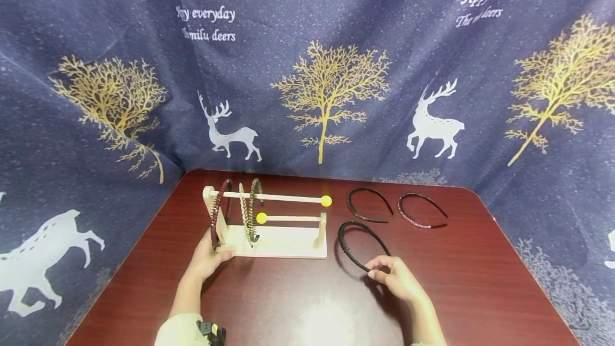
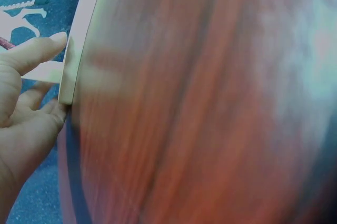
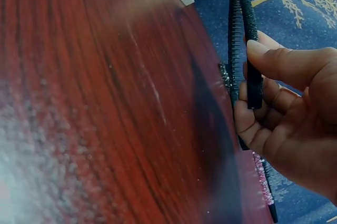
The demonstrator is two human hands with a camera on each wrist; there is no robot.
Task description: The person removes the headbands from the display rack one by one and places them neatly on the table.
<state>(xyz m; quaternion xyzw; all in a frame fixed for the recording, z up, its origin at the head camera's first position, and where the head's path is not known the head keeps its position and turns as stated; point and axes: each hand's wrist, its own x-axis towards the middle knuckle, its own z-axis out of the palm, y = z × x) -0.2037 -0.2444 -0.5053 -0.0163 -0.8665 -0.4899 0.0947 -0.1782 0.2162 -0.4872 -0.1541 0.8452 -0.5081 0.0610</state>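
My left hand (image 1: pixel 205 257) grips the left end of a pale wooden headband stand (image 1: pixel 288 239), its thumb and fingers at the corner of the base (image 2: pixel 67 79). Three headbands hang on the stand's upper bar: a dark red one (image 1: pixel 215 218) by the left post, then a cream one (image 1: pixel 243 208) and an olive-gold one (image 1: pixel 252 212) close together. Right of the stand, my right hand (image 1: pixel 397 280) pinches a black toothed headband (image 1: pixel 342 240) near one end, between thumb and fingers. In the right wrist view, this black headband (image 3: pixel 255 89) stands upright with its teeth along the inner side.
On the table (image 1: pixel 269 303) at the back right lie a dark headband (image 1: pixel 352 210) and one with pink glitter (image 1: pixel 409 220). Yellow balls cap the upper bar (image 1: pixel 326 201) and the lower bar (image 1: pixel 261 218). A patterned blue cloth (image 1: pixel 298 25) hangs behind the table.
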